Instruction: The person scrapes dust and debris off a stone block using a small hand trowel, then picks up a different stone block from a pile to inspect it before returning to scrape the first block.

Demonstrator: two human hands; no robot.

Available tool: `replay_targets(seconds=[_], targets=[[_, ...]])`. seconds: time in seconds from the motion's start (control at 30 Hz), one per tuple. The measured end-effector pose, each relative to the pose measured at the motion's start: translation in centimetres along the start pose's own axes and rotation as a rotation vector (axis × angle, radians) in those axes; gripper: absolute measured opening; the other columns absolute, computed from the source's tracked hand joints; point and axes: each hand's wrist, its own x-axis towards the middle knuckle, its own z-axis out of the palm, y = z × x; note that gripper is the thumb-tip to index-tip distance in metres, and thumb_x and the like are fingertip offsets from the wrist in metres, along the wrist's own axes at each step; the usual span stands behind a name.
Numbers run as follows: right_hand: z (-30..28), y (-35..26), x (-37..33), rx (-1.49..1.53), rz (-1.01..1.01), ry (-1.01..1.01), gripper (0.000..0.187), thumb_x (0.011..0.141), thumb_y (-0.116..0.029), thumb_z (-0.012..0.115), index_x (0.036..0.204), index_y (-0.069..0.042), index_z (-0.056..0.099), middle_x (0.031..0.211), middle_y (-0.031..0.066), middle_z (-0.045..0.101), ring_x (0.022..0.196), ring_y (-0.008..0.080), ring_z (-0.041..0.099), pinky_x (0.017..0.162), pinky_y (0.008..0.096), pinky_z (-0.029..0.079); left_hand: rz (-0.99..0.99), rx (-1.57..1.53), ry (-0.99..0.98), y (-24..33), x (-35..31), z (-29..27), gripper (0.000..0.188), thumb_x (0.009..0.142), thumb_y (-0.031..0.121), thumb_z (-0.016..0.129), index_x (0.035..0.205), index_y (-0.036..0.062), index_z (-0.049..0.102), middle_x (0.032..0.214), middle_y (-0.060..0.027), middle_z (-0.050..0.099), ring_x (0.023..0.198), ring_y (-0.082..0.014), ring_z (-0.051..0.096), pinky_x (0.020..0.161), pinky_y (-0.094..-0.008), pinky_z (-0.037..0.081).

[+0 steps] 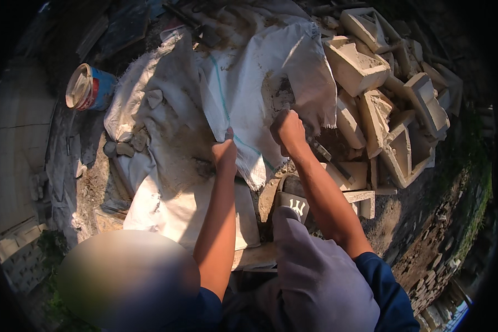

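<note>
A white woven plastic sack (260, 66) with a teal stripe and frayed edges is spread in front of me, streaked with grey-brown dust. My left hand (225, 151) is closed on its near left edge, beside the stripe, with the thumb on top. To the right, my right hand (289, 131) makes a fist on the dusty part of the same sack, gripping the cloth. Beneath and to the left lies more pale dusty sheeting (174, 124), creased and partly in shadow. What lies under the sack's raised part is hidden.
Broken, cream-coloured concrete blocks (359, 66) are heaped at the right. A blue and red bucket (100, 88) stands at the left. Several grey stones (125, 149) lie by the sheeting. Close to my knees is a dark shoe or sandal (293, 202) with a white mark.
</note>
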Motion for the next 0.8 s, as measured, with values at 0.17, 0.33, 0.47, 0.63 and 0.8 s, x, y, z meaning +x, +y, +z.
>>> replay_targets(seconds=[0.17,0.33,0.47,0.63,0.8], targets=[[0.2,1.2,0.2,0.034,-0.039,0.080,0.022,0.083,-0.009,0.052,0.093,0.008,0.061,0.100,0.0350,0.065,0.099,0.0501,0.064,0.087,0.0518,0.052,0.311,0.080,0.113,0.0,-1.7,1.6,0.045,0.092,0.034,0.070,0.104,-0.0088,0.064,0.100,-0.0257,0.067,0.095,-0.0348,0.065,0.083,-0.0413,0.049],[-1.1,0.1,0.1,0.024,-0.041,0.059,0.022,0.080,-0.007,0.053,0.091,0.009,0.065,0.095,0.0342,0.066,0.097,0.0500,0.065,0.083,0.0526,0.053,0.717,-0.056,-0.088,2.8,-4.3,2.8,0.042,0.099,0.032,0.060,0.103,-0.0101,0.060,0.100,-0.0300,0.063,0.093,-0.0423,0.065,0.078,-0.0478,0.048],[-1.6,-1.2,-0.1,0.022,-0.060,0.027,0.026,0.079,-0.013,0.059,0.091,0.010,0.064,0.094,0.0343,0.066,0.095,0.0504,0.065,0.081,0.0524,0.053,0.573,0.044,-0.096,3.2,-3.1,3.3,0.049,0.097,0.036,0.064,0.109,-0.0115,0.054,0.102,-0.0225,0.065,0.094,-0.0300,0.063,0.083,-0.0396,0.049],[-1.0,1.0,1.4,-0.030,-0.101,0.058,0.029,0.082,-0.016,0.058,0.092,0.010,0.065,0.088,0.0348,0.066,0.091,0.0505,0.066,0.077,0.0497,0.054,0.514,0.039,0.010,3.3,-3.2,3.9,0.063,0.095,0.045,0.066,0.111,-0.0139,0.051,0.109,-0.0251,0.063,0.096,-0.0303,0.063,0.085,-0.0389,0.049],[-3.7,3.8,3.5,0.324,-0.046,-0.140,0.025,0.085,-0.012,0.058,0.092,0.011,0.064,0.080,0.0284,0.069,0.067,0.0414,0.071,0.059,0.0451,0.055,0.379,-0.154,0.009,3.6,-5.2,3.7,0.042,0.097,0.031,0.064,0.107,-0.0096,0.060,0.109,-0.0215,0.062,0.093,-0.0260,0.061,0.083,-0.0390,0.048]])
